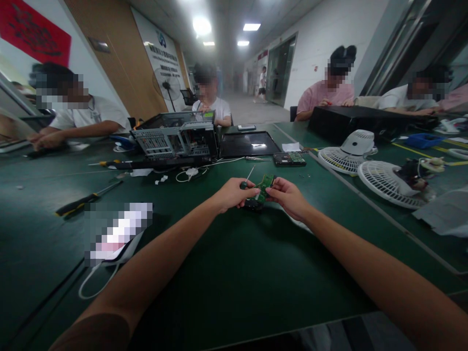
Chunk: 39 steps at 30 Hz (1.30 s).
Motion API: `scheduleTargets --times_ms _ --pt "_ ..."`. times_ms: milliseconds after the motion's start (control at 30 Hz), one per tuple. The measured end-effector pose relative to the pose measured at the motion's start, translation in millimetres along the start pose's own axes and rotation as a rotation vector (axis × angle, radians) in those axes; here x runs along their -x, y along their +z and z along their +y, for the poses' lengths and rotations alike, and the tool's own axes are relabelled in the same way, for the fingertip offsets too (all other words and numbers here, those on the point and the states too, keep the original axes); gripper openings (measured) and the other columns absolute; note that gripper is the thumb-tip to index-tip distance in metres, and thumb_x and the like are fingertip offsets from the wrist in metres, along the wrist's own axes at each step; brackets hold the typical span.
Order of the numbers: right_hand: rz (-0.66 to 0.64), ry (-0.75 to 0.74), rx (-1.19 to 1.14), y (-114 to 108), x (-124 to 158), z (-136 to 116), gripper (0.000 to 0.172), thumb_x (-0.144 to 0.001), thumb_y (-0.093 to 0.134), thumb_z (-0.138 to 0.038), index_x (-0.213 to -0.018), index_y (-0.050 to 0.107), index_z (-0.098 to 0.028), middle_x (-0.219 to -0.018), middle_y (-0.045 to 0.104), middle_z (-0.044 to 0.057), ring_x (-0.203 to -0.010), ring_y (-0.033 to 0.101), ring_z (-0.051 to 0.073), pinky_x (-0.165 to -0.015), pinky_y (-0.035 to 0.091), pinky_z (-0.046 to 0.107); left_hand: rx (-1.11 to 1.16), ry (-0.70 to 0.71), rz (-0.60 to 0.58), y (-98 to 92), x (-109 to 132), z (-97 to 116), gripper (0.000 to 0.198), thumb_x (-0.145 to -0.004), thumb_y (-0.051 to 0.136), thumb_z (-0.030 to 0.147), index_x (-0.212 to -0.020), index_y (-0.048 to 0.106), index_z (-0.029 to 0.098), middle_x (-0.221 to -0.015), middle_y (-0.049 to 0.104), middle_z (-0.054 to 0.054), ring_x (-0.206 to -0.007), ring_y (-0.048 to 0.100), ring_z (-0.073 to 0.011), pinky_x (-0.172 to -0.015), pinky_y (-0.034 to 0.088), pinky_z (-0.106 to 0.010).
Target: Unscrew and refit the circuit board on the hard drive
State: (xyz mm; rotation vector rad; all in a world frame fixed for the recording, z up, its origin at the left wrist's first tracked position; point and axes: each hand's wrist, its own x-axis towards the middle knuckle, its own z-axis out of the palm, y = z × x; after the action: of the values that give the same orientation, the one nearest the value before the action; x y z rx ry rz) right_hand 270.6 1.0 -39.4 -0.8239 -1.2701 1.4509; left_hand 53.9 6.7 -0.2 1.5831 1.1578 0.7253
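Both of my hands meet above the middle of the green table. A small green circuit board [263, 189] is pinched between them. My left hand [234, 192] is closed on the board's left side. It also keeps a small screwdriver [244, 185] with a dark handle, its thin shaft sticking up past the fingers. The thumb and fingers of my right hand [287, 195] grip the board's right edge. Just under the board is a dark part [254, 204], partly hidden by the board and my left fingers; I cannot tell whether it is attached.
Ahead stand an open computer case [175, 139], a dark flat panel [250, 144] and a hard drive [289, 159]. To the left lie a long screwdriver [87, 199] and a phone [120, 234] with a cable. Fan parts [389, 184] lie right. Several people sit around the table.
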Motion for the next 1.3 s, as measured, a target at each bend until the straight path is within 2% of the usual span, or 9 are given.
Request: scheduleTargets --times_ms 133,300,400,633,800,900,1033,1167,1300 --pt "0.001 -0.025 0.027 -2.7 -1.2 1.9 0.026 -0.078 0.082 -0.029 -0.097 0.065 -0.022 -0.096 0.072 0.001 -0.085 0.068 0.015 -0.079 0.056 0.031 -0.062 0.012 -0.024 -1.9 -0.8 -1.6 0.024 -0.087 0.076 0.034 -0.101 0.069 0.015 -0.056 0.054 0.004 -0.045 0.050 -0.0082 -0.045 0.035 -0.020" --pt "-0.010 -0.031 0.014 -0.6 0.1 -0.9 0.038 -0.079 0.082 -0.028 -0.113 0.066 -0.026 -0.107 0.072 0.003 -0.091 0.068 0.017 -0.076 0.057 0.031 -0.067 0.045 -0.038 -2.0 -1.1 -2.6 0.025 -0.086 0.076 0.027 -0.106 0.069 0.015 -0.078 0.063 0.000 -0.047 0.050 -0.0048 -0.046 0.038 -0.021" --pt "-0.018 -0.021 0.012 1.6 1.7 -3.9 0.036 -0.079 0.081 -0.029 -0.110 0.064 -0.027 -0.108 0.072 0.002 -0.092 0.068 0.018 -0.078 0.057 0.033 -0.065 0.055 -0.043 -3.1 -1.3 -2.7 0.027 -0.085 0.076 0.025 -0.110 0.069 0.015 -0.085 0.066 -0.002 -0.048 0.051 -0.0045 -0.046 0.039 -0.021" --pt "0.032 -0.019 0.018 1.0 0.5 -2.0 0.030 -0.080 0.080 -0.029 -0.103 0.061 -0.025 -0.103 0.071 0.000 -0.089 0.068 0.017 -0.077 0.056 0.032 -0.113 0.021 -0.025 -6.7 -4.4 -6.2 0.030 -0.089 0.072 0.031 -0.112 0.068 0.012 -0.063 0.059 0.001 -0.048 0.054 -0.0092 -0.048 0.042 -0.023" --pt "0.035 -0.009 0.014 2.9 0.8 -0.9 0.035 -0.076 0.083 -0.027 -0.105 0.063 -0.025 -0.101 0.070 0.000 -0.092 0.067 0.018 -0.085 0.056 0.037 -0.157 0.063 -0.035 -7.1 -3.4 -6.0 0.024 -0.088 0.071 0.028 -0.107 0.068 0.013 -0.073 0.065 -0.002 -0.049 0.054 -0.0086 -0.046 0.041 -0.022" --pt "0.033 -0.007 0.045 4.6 0.7 1.0 0.031 -0.077 0.083 -0.028 -0.100 0.063 -0.024 -0.097 0.070 0.000 -0.090 0.067 0.018 -0.087 0.056 0.038 -0.211 0.083 -0.071 -8.4 -2.9 -5.5 0.025 -0.088 0.070 0.029 -0.108 0.069 0.014 -0.078 0.067 -0.003 -0.050 0.057 -0.0088 -0.047 0.042 -0.022" --pt "0.043 -0.021 0.077 6.6 -2.2 5.8 0.029 -0.078 0.082 -0.031 -0.099 0.063 -0.022 -0.094 0.069 0.000 -0.086 0.066 0.016 -0.085 0.055 0.036 -0.270 0.109 -0.098 -9.8 -3.3 -6.5 0.027 -0.087 0.072 0.034 -0.106 0.070 0.015 -0.080 0.068 -0.004 -0.051 0.059 -0.0096 -0.047 0.044 -0.021" --pt "0.022 -0.028 0.124 8.9 -4.4 8.9 0.029 -0.078 0.081 -0.034 -0.098 0.065 -0.021 -0.092 0.070 0.001 -0.083 0.066 0.016 -0.079 0.054 0.034 -0.291 0.132 -0.060 -9.7 -4.7 -9.1 0.029 -0.085 0.075 0.036 -0.105 0.070 0.015 -0.079 0.067 -0.002 -0.049 0.056 -0.0088 -0.045 0.042 -0.021" --pt "0.017 -0.018 0.119 11.3 -3.8 9.6 0.031 -0.078 0.082 -0.033 -0.101 0.066 -0.021 -0.097 0.072 0.002 -0.086 0.067 0.017 -0.082 0.055 0.036 -0.302 0.135 -0.053 -9.5 -6.6 -11.6 0.025 -0.084 0.075 0.031 -0.103 0.070 0.016 -0.074 0.065 0.000 -0.048 0.054 -0.0081 -0.044 0.040 -0.020"
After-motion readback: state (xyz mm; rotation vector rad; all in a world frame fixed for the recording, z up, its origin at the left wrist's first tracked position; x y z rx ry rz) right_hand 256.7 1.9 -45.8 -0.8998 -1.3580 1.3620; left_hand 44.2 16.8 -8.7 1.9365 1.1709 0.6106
